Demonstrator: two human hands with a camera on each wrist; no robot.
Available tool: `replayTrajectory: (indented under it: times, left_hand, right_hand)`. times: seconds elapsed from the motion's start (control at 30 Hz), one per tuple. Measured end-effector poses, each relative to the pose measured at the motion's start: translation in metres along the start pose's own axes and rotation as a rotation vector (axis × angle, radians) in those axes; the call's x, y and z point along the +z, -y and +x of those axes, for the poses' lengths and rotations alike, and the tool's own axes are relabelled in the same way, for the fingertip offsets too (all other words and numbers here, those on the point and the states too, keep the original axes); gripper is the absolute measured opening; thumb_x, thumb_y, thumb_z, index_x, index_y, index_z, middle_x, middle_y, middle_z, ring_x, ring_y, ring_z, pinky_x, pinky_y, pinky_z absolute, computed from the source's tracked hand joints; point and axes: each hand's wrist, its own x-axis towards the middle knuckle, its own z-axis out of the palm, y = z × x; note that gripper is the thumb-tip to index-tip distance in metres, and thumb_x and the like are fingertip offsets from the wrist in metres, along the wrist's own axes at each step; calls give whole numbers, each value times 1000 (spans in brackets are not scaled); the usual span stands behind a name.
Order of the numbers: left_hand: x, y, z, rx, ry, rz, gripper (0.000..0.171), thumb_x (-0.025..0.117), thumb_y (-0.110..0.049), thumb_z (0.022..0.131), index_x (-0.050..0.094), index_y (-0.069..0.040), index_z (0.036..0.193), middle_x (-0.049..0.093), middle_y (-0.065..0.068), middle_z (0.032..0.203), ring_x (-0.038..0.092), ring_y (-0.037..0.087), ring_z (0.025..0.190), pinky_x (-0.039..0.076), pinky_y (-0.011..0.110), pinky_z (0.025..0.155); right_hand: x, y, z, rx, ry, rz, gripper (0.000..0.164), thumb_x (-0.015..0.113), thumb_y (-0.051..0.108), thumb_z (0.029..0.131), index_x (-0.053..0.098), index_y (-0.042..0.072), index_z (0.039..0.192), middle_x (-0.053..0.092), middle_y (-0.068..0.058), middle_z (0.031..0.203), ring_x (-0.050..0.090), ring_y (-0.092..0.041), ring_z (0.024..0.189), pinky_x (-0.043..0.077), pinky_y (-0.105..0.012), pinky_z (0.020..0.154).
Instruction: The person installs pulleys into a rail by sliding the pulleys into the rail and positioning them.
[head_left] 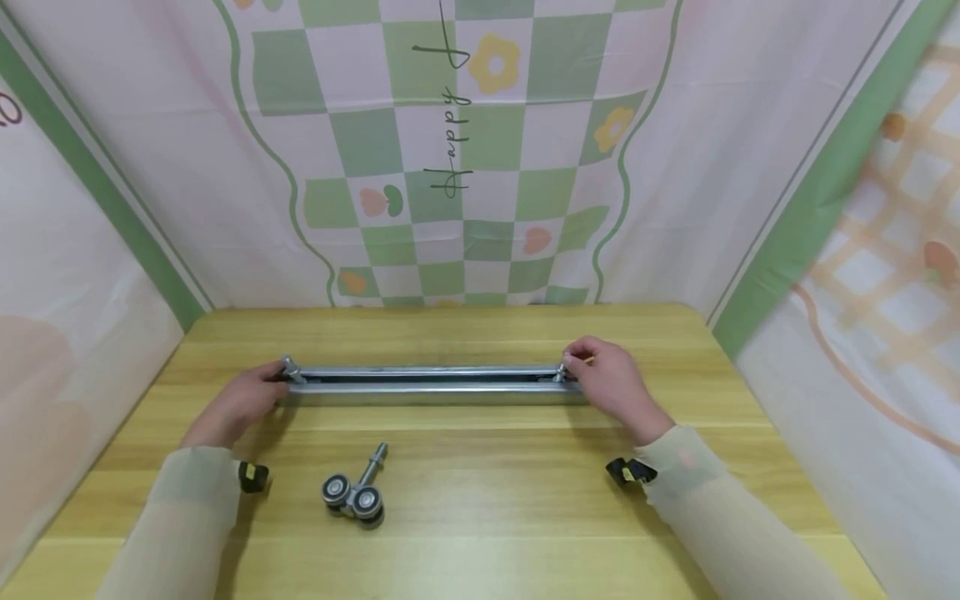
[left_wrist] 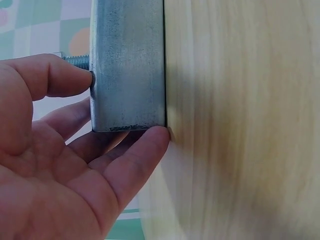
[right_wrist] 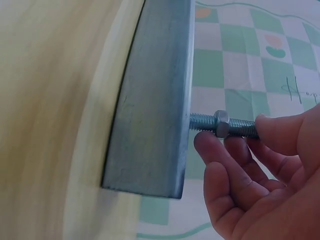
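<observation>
A long metal rail [head_left: 435, 398] with a slot along its top lies across the far part of the wooden table. At its left end my left hand [head_left: 247, 398] holds the rail, thumb on the top edge and fingers around the end corner in the left wrist view. A threaded bolt [head_left: 291, 369] sticks up there, close to the thumb. At the right end my right hand [head_left: 611, 383] pinches the upper part of another upright bolt [right_wrist: 245, 128], which carries a hex nut [right_wrist: 222, 124]. The lower parts of both bolts are hidden inside the rail.
A loose roller trolley [head_left: 367, 502] with several wheels and a threaded stem lies on the table [head_left: 495, 492] in front of the rail, left of centre. Behind the table hangs a checked fabric curtain [head_left: 491, 133], with more fabric at both sides.
</observation>
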Motion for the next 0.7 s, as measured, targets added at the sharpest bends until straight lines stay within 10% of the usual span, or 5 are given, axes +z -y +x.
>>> replayTrajectory:
  times: [0.7]
  left_hand:
    - [0,1,1,0,-4,0,68,47,-15,100,13,-3,157,10,33,158,17,54,140,20,69,108]
  right_hand:
    - [13,25,7,-12,44,-36,15,59,18,100,68,7,103,69,-3,91,61,-23,81,50,-42,74]
